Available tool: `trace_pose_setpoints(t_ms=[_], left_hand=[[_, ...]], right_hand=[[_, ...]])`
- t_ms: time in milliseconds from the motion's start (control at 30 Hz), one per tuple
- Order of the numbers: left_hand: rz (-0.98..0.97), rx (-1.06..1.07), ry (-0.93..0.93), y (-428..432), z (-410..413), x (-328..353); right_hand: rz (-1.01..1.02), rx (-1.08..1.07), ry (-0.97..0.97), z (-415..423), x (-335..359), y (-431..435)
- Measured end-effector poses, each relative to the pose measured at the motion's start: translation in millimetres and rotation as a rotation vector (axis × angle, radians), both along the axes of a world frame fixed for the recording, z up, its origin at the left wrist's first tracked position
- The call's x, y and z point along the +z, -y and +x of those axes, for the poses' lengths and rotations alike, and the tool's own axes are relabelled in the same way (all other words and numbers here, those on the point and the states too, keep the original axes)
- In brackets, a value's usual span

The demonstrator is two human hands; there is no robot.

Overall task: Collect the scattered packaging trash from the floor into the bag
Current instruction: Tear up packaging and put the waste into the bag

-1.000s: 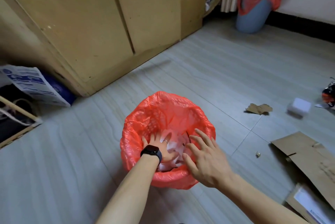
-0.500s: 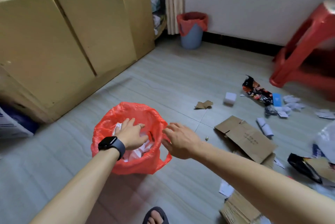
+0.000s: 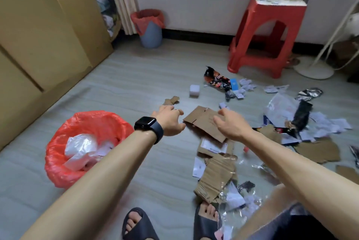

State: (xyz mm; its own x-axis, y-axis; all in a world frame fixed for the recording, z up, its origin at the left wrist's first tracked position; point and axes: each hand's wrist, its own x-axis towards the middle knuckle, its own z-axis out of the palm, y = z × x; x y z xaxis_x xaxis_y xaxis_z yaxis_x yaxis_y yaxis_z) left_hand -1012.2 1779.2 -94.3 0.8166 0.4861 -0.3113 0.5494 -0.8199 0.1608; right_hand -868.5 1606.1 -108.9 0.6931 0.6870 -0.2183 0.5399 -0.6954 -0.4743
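The fingers [image 3: 179,112] of the left hand [image 3: 171,121] are hanging loosely curled and holding nothing. The fingers [image 3: 223,111] of the right hand [image 3: 232,126] are curving into a wide claw, also holding nothing. Both hands are hovering over the flat cardboard panel [image 3: 201,121], 1 at each end. Whether any fingertip is touching it cannot be told.

The panel is lying flat on the floor [image 3: 136,88], near the red bag [image 3: 58,171] and to its right.

1. The panel is probably light, stiff across its face and weak along its creases.
2. Lying flat, it is offering little edge to pinch. The notched flap edge beside the left hand is looking like the best place to slide a fingertip under.
3. Folding it along a crease is advisable before bagging, since the soft bag mouth may be giving way under a wide sheet.

Nearer the feet, the torn corrugated piece [image 3: 215,177] is curling upward and showing raised edges for a direct grip. The clear film [image 3: 235,214] beside the right foot is likely slippery and almost weightless, so bunching it is advisable. The paper scraps [image 3: 326,125] further right are suiting a gathered handful.

The bag is standing open on the floor at the left, already holding white plastic [image 3: 79,146].
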Motion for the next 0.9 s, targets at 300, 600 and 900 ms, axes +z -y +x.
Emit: trace_pose_setpoints(t_ms=[300, 600, 900], left_hand=[[-0.143, -0.077, -0.088, 68.2, 67.1, -77.8], [-0.333, 0.016, -0.293, 84.8, 59.5, -219.4], [-0.202, -0.124, -0.356, 93.4, 51.3, -306.2]], right_hand=[[-0.609, 0.211, -0.051, 42.4, -32.4, 79.3], [-0.635, 0.378, -0.133, 87.1, -99.9, 19.7], [-0.798, 0.296, -0.102, 113.4, -195.2, 77.8]])
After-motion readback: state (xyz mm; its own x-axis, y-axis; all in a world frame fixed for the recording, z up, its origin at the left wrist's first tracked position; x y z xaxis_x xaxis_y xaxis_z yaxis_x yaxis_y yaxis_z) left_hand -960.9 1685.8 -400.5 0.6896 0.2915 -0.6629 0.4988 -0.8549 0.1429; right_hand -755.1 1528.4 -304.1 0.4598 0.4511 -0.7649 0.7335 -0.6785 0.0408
